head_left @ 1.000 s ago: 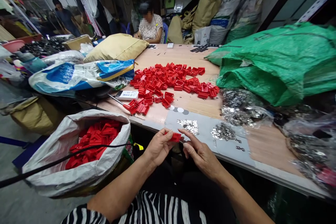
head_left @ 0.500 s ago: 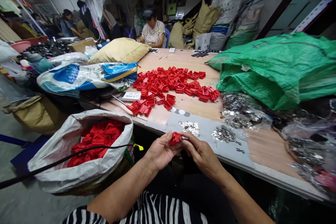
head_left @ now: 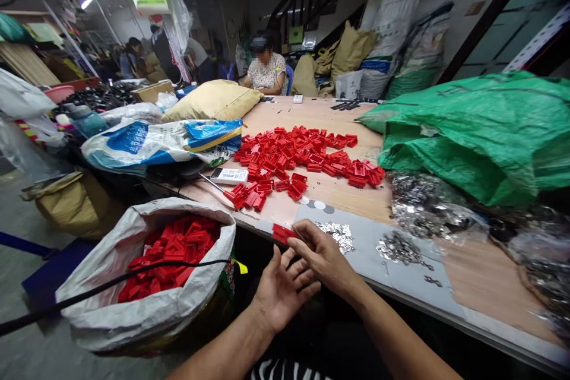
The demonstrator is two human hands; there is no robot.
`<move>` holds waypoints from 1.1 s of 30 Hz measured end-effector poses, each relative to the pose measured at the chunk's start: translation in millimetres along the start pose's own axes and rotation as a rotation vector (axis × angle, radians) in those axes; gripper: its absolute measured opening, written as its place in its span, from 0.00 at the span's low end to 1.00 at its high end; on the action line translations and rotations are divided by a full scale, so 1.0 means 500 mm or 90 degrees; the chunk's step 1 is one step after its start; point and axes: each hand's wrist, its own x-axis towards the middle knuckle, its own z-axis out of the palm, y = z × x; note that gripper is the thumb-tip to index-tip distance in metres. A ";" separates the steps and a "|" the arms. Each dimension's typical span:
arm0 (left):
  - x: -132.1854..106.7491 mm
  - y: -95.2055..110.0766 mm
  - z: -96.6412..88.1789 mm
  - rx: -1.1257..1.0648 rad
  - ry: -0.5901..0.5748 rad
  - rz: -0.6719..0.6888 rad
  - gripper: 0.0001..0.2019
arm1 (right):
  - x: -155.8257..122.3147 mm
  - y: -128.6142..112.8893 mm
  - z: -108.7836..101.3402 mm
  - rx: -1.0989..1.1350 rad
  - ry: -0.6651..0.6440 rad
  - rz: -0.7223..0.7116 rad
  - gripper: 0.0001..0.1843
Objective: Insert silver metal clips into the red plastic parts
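Observation:
Between the fingers of my right hand [head_left: 327, 258] is a red plastic part [head_left: 285, 234], held just over the table's front edge. My left hand [head_left: 285, 288] lies below it, palm up, with its fingers spread and nothing in it. Beyond my hands, many similar red parts [head_left: 298, 157] are heaped on the table. Small shiny metal pieces [head_left: 338, 236] lie on a grey sheet [head_left: 374, 273] behind my right hand, and a second pile of metal pieces [head_left: 401, 247] sits to its right.
At my left stands a white woven sack [head_left: 84, 309] filled with red parts, a black cable [head_left: 133, 270] crossing it. A screwdriver [head_left: 216, 183] and white box [head_left: 229, 176] lie by the heap. A green sack [head_left: 467, 130] covers the right side. Across the table sits a person [head_left: 267, 71].
The red part has passed from both hands into my right hand alone. My left hand has let go and opened below it. The camera view has shifted slightly.

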 end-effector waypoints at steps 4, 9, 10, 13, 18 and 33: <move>0.001 -0.027 -0.055 0.029 0.078 -0.038 0.30 | 0.086 -0.042 0.097 0.011 -0.119 -0.125 0.05; 0.002 -0.025 -0.106 0.031 0.136 -0.039 0.27 | 0.146 -0.034 0.166 -0.004 -0.224 -0.184 0.16; 0.003 -0.023 -0.116 0.024 0.153 -0.044 0.28 | 0.152 -0.017 0.163 -0.039 -0.194 -0.165 0.15; 0.006 -0.022 -0.143 -0.002 0.198 -0.051 0.29 | 0.169 0.052 0.132 -0.205 -0.075 -0.069 0.17; 0.014 -0.030 -0.173 -0.002 0.240 -0.077 0.26 | 0.212 0.141 0.091 -0.371 0.014 0.051 0.31; 0.001 0.015 -0.136 0.005 0.174 -0.005 0.23 | 0.130 0.096 0.039 -0.428 -0.063 0.053 0.29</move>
